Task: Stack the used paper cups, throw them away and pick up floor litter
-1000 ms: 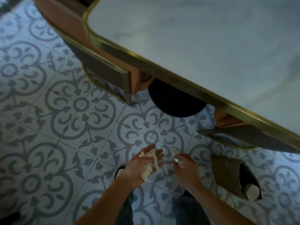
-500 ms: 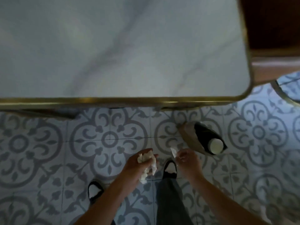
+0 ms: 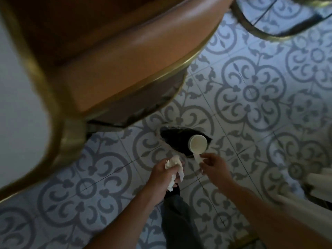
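Left hand (image 3: pixel 162 172) clenched on crumpled white tissue (image 3: pixel 172 163) above the patterned floor (image 3: pixel 251 90); right hand (image 3: pixel 214 167) pinching a small white paper scrap (image 3: pixel 198 157) just beside a pale paper cup (image 3: pixel 198 142) in a dark bag (image 3: pixel 177 141)

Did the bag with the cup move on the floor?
Cannot tell. The camera swings a lot; the bag with the cup lies on the tiles, just ahead of both hands.

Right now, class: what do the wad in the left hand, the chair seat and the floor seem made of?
Wad: soft white tissue paper, crumpled and matte.
Chair seat: tan leather or vinyl, with a smooth sheen.
Floor: probably ceramic or cement tile, with a printed grey pattern and grout lines.
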A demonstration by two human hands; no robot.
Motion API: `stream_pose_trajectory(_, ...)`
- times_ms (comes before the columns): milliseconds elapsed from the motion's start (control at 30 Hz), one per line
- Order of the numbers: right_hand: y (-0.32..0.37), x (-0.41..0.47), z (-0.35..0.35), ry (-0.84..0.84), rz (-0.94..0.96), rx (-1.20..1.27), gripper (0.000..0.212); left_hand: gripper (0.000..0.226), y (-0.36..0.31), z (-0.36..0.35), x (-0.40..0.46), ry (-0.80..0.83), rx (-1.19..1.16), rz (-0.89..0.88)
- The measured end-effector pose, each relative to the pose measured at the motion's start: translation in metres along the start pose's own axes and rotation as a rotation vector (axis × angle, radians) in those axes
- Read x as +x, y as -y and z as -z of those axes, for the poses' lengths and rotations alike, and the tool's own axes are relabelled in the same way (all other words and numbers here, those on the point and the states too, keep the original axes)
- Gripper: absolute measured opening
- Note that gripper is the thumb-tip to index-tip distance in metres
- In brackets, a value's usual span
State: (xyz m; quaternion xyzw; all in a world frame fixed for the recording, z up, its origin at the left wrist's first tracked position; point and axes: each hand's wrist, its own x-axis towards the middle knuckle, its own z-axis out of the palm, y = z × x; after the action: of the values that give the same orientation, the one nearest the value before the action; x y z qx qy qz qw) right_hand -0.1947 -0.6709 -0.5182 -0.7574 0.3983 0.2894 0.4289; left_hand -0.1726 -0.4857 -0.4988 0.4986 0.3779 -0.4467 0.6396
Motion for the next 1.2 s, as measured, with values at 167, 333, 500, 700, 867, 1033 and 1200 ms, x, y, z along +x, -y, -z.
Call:
stream_pose_trajectory(167, -0.015, 0.037, 0.014, -0.015, -0.009, 0.079, 0.028, 0.023, -0.001, -0.044, 0.056, 0.003, 0.062, 0.053)
stream_pose_trajectory(333, -0.030, 0.063, 0.016, -0.026, 0.014, 0.086, 0.027, 0.026, 0.006, -0.072, 0.095, -0.015, 0.123, 0.070)
stream_pose_trajectory(500, -0.037, 0.076, 0.020, -0.025, 0.005, 0.170, 0.028, 0.020, 0.011, -0.087, 0.115, 0.004, 0.143, 0.101)
stream_pose_trajectory(700, -0.051, 0.073, 0.028, -0.026, -0.008, 0.186, 0.025, 0.022, 0.012, -0.095, 0.115, 0.027, 0.038, 0.119)
stream_pose_trajectory(867, -0.061, 0.061, 0.031, -0.012, -0.036, 0.131, 0.026, 0.037, 0.018, -0.088, 0.103, 0.023, 0.047, 0.125)
stream_pose_trajectory(1033, -0.060, 0.038, 0.025, 0.038, -0.039, 0.058, 0.025, 0.032, 0.019, -0.061, 0.076, -0.013, 0.095, 0.118)
stream_pose_trajectory(1200, -0.034, -0.006, 0.014, 0.109, 0.017, -0.085, 0.027, 0.024, 0.009, -0.018, 0.017, -0.064, 0.103, 0.061)
